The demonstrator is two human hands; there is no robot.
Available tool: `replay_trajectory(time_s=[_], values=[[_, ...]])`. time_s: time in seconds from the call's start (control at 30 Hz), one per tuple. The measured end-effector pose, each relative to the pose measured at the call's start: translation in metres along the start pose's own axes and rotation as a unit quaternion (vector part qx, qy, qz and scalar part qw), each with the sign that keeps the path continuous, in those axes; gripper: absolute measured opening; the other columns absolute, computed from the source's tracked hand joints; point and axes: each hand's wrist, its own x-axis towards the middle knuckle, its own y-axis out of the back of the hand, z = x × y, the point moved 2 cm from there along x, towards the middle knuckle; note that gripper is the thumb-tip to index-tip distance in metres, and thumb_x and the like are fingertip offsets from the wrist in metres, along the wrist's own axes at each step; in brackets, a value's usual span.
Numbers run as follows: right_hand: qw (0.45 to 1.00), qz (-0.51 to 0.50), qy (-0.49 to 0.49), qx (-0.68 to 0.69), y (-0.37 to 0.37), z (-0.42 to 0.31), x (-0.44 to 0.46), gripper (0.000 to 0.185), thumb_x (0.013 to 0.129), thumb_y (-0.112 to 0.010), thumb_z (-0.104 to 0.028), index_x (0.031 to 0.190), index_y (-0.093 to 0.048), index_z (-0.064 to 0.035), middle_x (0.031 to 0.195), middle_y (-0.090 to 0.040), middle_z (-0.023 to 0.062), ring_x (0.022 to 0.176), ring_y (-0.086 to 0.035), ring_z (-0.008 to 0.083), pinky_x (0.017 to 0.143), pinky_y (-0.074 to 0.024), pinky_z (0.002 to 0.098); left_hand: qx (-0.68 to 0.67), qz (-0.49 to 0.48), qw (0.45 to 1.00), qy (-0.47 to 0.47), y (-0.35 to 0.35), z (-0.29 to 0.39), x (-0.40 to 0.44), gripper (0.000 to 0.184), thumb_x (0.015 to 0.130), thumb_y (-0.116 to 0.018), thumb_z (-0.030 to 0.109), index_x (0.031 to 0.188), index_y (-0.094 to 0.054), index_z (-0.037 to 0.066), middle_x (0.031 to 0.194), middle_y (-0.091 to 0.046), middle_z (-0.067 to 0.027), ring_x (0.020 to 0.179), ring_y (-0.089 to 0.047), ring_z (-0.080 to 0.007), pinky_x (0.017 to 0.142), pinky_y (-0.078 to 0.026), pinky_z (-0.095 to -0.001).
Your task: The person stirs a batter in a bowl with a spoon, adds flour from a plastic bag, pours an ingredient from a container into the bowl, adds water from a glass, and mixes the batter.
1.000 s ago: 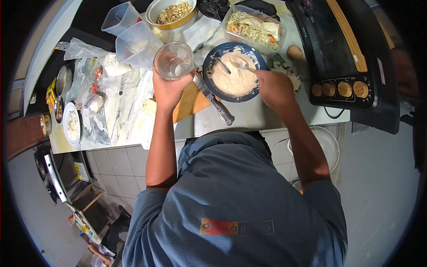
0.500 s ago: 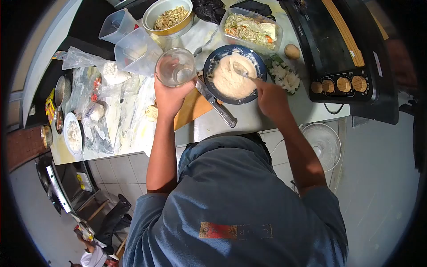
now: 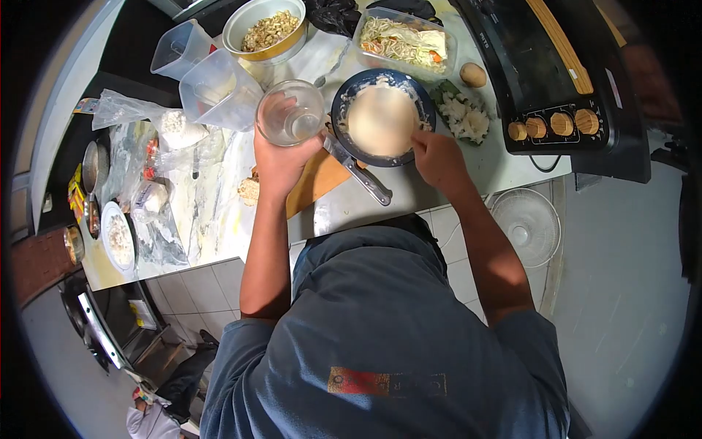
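My left hand [image 3: 279, 167] is wrapped round a clear drinking glass [image 3: 291, 111], held over the worktop left of a dark blue bowl [image 3: 424, 99]. Inside the bowl is a thick pale batter [image 3: 379, 128], smeared up the sides. My right hand [image 3: 441, 162] is closed at the bowl's right edge on a spoon whose far end is blurred by motion in the batter. Between bowl and glass, a knife [image 3: 369, 183] with a grey handle lies partly on a wooden cutting board [image 3: 316, 183], close to the front edge.
Behind the bowl stand a plastic tub [image 3: 446, 60] of shredded vegetables and a pot [image 3: 232, 29] of chopped pieces. To the right are chopped white pieces [image 3: 468, 121], an egg [image 3: 473, 74] and an electric griddle [image 3: 570, 102]. Plastic containers [image 3: 219, 91] stand left. Another person [image 3: 150, 421] is at lower left.
My right hand has shifted slightly left and down, and the spoon in the batter has gone from discernible to blurred. My left hand still holds the glass. The camera view has shifted a little.
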Motion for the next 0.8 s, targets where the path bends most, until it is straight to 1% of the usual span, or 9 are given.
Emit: replay_trajectory(time_s=[0.03, 0.1, 0.23, 0.3, 0.33, 0.4, 0.6, 0.73, 0.8], values=[[1.000, -0.002, 0.000, -0.001, 0.002, 0.000, -0.005, 0.025, 0.092, -0.062, -0.019, 0.112, -0.071, -0.0073, 0.089, -0.071, 0.0191, 0.076, -0.070, 0.0277, 0.070, -0.0520, 0.0339, 0.002, 0.000, 1.000, 0.004, 0.001, 0.004, -0.001, 0.082, 0.065, -0.083, 0.003, 0.134, -0.040, 0.001, 0.125, -0.053, -0.0138, 0.118, -0.054, -0.0234, 0.102, -0.044, -0.0374], [0.992, -0.074, -0.015, 0.105, 0.010, 0.000, -0.013, 0.023, 0.092, -0.058, -0.024, 0.105, -0.074, -0.0147, 0.091, -0.070, 0.0185, 0.083, -0.067, 0.0378, 0.074, -0.0533, 0.0462, 0.002, 0.001, 1.000, 0.009, 0.001, 0.006, -0.002, 0.082, 0.065, -0.082, 0.003, 0.135, -0.040, 0.002, 0.126, -0.053, -0.0139, 0.118, -0.054, -0.0236, 0.102, -0.044, -0.0374], [0.991, -0.087, -0.033, 0.100, 0.025, -0.002, -0.011, 0.022, 0.091, -0.060, -0.026, 0.102, -0.075, -0.0154, 0.091, -0.070, 0.0177, 0.082, -0.067, 0.0366, 0.074, -0.0536, 0.0454, -0.007, 0.014, 1.000, 0.004, 0.001, 0.007, -0.005, 0.082, 0.063, -0.084, 0.005, 0.134, -0.042, 0.001, 0.124, -0.055, -0.0142, 0.117, -0.055, -0.0236, 0.100, -0.045, -0.0373], [0.995, -0.067, 0.073, 0.007, 0.019, 0.001, -0.005, 0.022, 0.091, -0.059, -0.024, 0.106, -0.075, -0.0184, 0.087, -0.070, 0.0153, 0.081, -0.068, 0.0349, 0.073, -0.0539, 0.0447, -0.010, 0.026, 1.000, 0.013, 0.001, 0.007, -0.006, 0.083, 0.061, -0.085, 0.008, 0.133, -0.043, 0.000, 0.122, -0.056, -0.0145, 0.116, -0.056, -0.0233, 0.099, -0.046, -0.0370], [0.995, -0.067, 0.075, 0.007, 0.020, 0.004, -0.001, 0.022, 0.091, -0.059, -0.024, 0.106, -0.075, -0.0184, 0.087, -0.070, 0.0153, 0.081, -0.068, 0.0349, 0.073, -0.0539, 0.0447, -0.015, 0.030, 0.999, 0.005, 0.001, 0.006, -0.007, 0.083, 0.061, -0.085, 0.008, 0.132, -0.043, 0.000, 0.122, -0.056, -0.0145, 0.116, -0.056, -0.0233, 0.099, -0.046, -0.0368], [0.981, -0.083, 0.101, -0.144, 0.022, 0.011, 0.006, 0.024, 0.091, -0.057, -0.020, 0.108, -0.074, -0.0206, 0.084, -0.068, 0.0127, 0.081, -0.067, 0.0330, 0.071, -0.0538, 0.0453, -0.019, 0.039, 0.999, -0.003, 0.001, 0.007, -0.009, 0.083, 0.061, -0.085, 0.007, 0.132, -0.044, 0.000, 0.123, -0.056, -0.0145, 0.116, -0.056, -0.0233, 0.099, -0.046, -0.0366], [0.978, 0.035, 0.173, -0.109, 0.024, 0.002, 0.029, 0.022, 0.089, -0.061, -0.014, 0.107, -0.073, -0.0173, 0.081, -0.065, 0.0114, 0.078, -0.065, 0.0325, 0.067, -0.0512, 0.0440, -0.028, 0.051, 0.998, 0.017, -0.004, 0.008, -0.015, 0.084, 0.061, -0.085, 0.007, 0.133, -0.042, -0.001, 0.123, -0.055, -0.0141, 0.116, -0.056, -0.0234, 0.099, -0.046, -0.0363], [0.974, 0.018, 0.216, -0.059, 0.032, 0.002, 0.006, 0.024, 0.088, -0.062, -0.014, 0.110, -0.072, -0.0182, 0.081, -0.065, 0.0109, 0.077, -0.065, 0.0319, 0.066, -0.0511, 0.0434, -0.028, 0.047, 0.998, 0.011, -0.009, 0.011, -0.020, 0.078, 0.064, -0.082, 0.002, 0.132, -0.043, 0.003, 0.125, -0.051, -0.0126, 0.121, -0.051, -0.0248, 0.103, -0.044, -0.0400], [0.980, -0.080, 0.164, -0.078, 0.035, 0.012, -0.005, 0.024, 0.088, -0.062, -0.014, 0.109, -0.072, -0.0169, 0.082, -0.065, 0.0109, 0.077, -0.064, 0.0318, 0.066, -0.0511, 0.0432, -0.032, 0.053, 0.998, 0.010, -0.011, 0.013, -0.020, 0.078, 0.064, -0.082, 0.002, 0.131, -0.043, 0.003, 0.125, -0.051, -0.0124, 0.121, -0.051, -0.0246, 0.103, -0.044, -0.0402]])
